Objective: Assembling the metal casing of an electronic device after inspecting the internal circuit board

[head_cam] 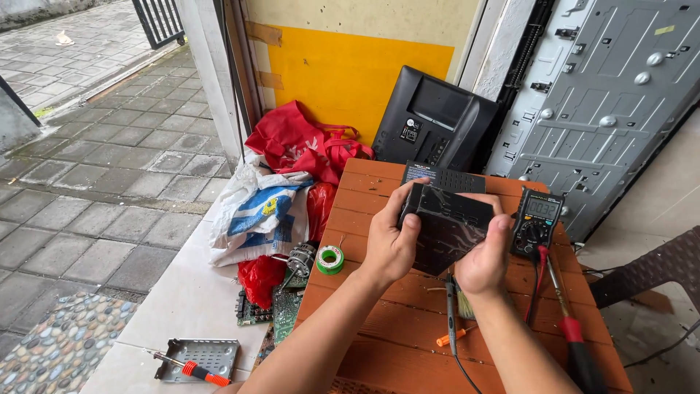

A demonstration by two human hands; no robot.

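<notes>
there is one view only, from a camera on the person's head. it looks down and forward over the forearms to the orange wooden worktop (379,321), quite near, with the paved ground on the left and the wall behind.

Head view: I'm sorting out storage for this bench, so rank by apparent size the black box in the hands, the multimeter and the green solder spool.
1. black box, largest, though held up nearer the camera, which inflates it.
2. multimeter.
3. green solder spool, clearly smallest.
</notes>
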